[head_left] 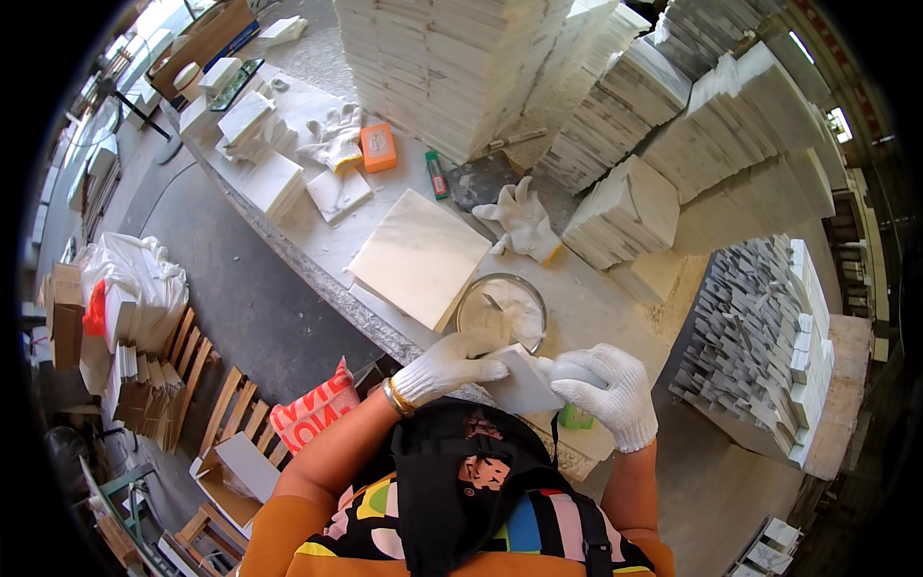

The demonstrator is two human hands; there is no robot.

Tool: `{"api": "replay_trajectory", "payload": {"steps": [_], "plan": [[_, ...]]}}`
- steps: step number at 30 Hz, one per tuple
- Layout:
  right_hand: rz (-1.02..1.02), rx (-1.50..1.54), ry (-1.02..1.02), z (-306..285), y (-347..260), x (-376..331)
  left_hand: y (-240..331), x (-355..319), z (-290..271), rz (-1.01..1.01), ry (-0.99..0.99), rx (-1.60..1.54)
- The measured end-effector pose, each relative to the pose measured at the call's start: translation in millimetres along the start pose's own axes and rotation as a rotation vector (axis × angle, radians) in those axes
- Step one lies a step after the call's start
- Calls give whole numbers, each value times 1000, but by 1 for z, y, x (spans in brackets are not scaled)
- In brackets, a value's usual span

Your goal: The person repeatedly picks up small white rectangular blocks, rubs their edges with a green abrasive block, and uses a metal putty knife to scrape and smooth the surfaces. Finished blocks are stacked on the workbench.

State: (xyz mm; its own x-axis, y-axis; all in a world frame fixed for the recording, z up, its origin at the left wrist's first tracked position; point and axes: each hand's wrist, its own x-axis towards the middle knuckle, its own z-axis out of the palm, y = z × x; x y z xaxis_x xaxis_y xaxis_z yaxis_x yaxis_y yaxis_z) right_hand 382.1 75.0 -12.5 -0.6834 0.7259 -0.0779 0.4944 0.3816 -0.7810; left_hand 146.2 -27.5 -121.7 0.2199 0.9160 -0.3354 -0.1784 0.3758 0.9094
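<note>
Worktable (pixel 396 190) with a pale stone top runs from upper left to lower right, its near edge rough and chipped. A tall stack of marble tiles (pixel 413 77) rises along its far edge, with a shorter tile stack (pixel 620 212) to the right of it. Beyond the right end, a broad pile of grey stone strips (pixel 740 327) stands apart. A large square tile (pixel 423 255) lies flat close to the near edge.

Both hands wear white knit gloves, over the near edge in front of the person's chest. The left hand (pixel 450 370) grips a small white tile (pixel 524 383) by its left side, thumb and fingers closed on it. The right hand (pixel 620 394) is curled at the tile's right side; I cannot tell whether it also holds a separate pale piece. Just beyond the hands sits a round bowl (pixel 544 313) of white material, beside the square tile. A spare glove (pixel 524 223) lies toward the far edge, and a small orange box (pixel 379 147) toward the left end.
</note>
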Motion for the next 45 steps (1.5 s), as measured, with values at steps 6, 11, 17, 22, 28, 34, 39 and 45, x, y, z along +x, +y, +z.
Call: {"api": "replay_trajectory", "payload": {"steps": [6,11,17,22,28,34,39,45], "plan": [[-6,-3,-4,0,-2,2,0,0,0,-3,-3,-2],[8,-11,-3,0,-4,1,-4,1,0,-26,-5,-20],[-8,-1,9,1,-3,3,-1,0,1,-18,-7,-69],[-17,-6,19,2,-3,5,-2,0,2,1,-23,-97],[-30,-45,7,0,-4,5,0,0,1,-14,-13,-53],[-50,-51,19,1,-1,4,-3,1,2,6,-14,-56],[-16,-8,34,2,0,3,-2,0,2,-5,-16,-75],[-42,-37,26,1,0,4,-4,0,1,-6,-19,-62]]}}
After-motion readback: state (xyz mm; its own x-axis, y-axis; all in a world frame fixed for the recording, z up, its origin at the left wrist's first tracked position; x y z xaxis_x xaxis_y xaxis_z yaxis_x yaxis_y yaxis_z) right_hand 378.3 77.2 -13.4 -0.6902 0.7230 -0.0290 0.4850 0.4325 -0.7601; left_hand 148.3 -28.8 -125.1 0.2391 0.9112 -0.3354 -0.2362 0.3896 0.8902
